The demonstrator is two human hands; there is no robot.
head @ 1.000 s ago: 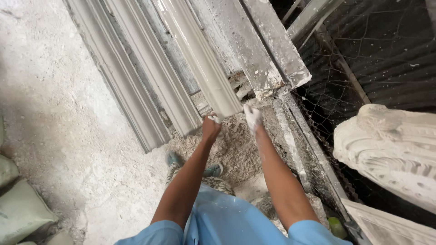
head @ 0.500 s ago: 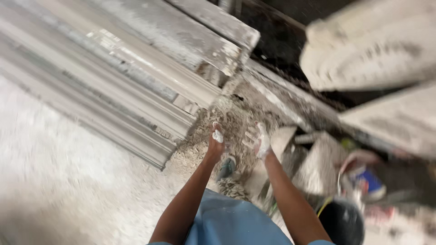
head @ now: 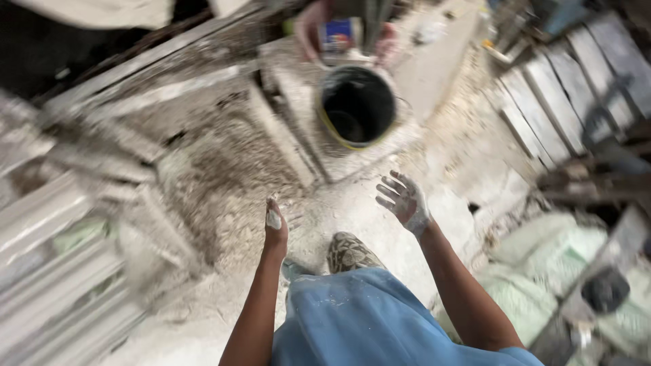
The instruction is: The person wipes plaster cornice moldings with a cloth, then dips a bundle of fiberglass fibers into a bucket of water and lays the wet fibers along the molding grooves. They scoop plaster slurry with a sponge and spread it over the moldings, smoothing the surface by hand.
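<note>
Mouldings (head: 47, 285) of pale plaster lie stacked at the left, blurred, their long axes running diagonally up to the right. Beside them the left hand (head: 274, 230) hangs over the dusty floor (head: 203, 203), seen edge-on with fingers together, holding nothing. The right hand (head: 405, 200), caked white with plaster, has its fingers spread and empty. Just beyond it a black bucket (head: 357, 107) stands upright, mouth open upward, yellow-rimmed.

Dusty floor (head: 380, 224) under black bucket (head: 357, 107)
</note>
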